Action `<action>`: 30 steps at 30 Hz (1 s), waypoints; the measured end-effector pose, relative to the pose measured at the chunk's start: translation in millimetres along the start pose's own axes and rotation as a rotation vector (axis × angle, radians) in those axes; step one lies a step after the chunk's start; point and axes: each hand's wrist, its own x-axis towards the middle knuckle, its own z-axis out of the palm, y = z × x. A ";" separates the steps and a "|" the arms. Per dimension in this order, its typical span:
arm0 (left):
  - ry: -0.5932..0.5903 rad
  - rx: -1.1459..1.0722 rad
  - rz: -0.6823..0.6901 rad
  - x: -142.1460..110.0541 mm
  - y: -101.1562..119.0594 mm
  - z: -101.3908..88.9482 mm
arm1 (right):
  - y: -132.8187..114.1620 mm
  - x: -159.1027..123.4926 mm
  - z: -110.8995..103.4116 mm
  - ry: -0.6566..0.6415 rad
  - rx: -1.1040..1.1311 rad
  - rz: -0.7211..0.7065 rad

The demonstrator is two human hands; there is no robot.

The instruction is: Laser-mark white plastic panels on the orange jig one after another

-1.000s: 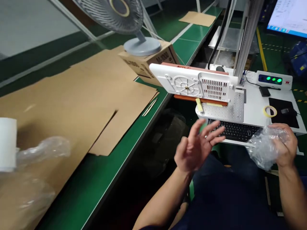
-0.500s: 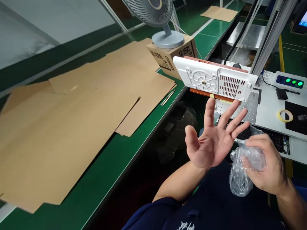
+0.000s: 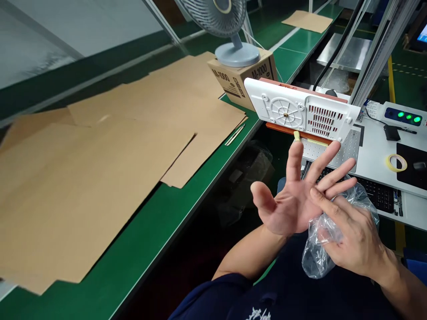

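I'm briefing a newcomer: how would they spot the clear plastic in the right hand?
Start at the white desk on the right, with a black keyboard along its near side. In front of that, find the right hand beside the open left hand. The clear plastic is the crumpled, shiny bundle the right hand holds, see-through, unlike the opaque keyboard and desk.

Right of centre at the bottom: one left hand (image 3: 295, 206), one right hand (image 3: 358, 242), one wad of clear plastic film (image 3: 316, 258). Top centre: one fan (image 3: 220, 18), one cardboard box (image 3: 230, 82). Right: one keyboard (image 3: 378, 195), one tape roll (image 3: 396, 170), one mouse (image 3: 419, 166), three green lights (image 3: 408, 117). Left: several brown cardboard sheets (image 3: 100, 169), overlapping too much to count.
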 end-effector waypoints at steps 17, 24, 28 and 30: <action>0.110 -0.131 -0.040 1.5 1.0 4.1 | 2.6 -2.2 0.6 0.020 0.016 -0.040; 0.184 -0.117 -0.094 7.1 3.9 -2.7 | 4.9 -6.2 -12.8 -0.080 0.180 -0.068; 0.187 -0.100 -0.111 7.9 3.1 -9.5 | 16.6 -16.8 -24.4 -0.193 0.240 0.041; 0.178 -0.097 -0.120 7.9 2.8 -11.3 | 25.5 -23.3 -29.4 -0.249 0.257 0.116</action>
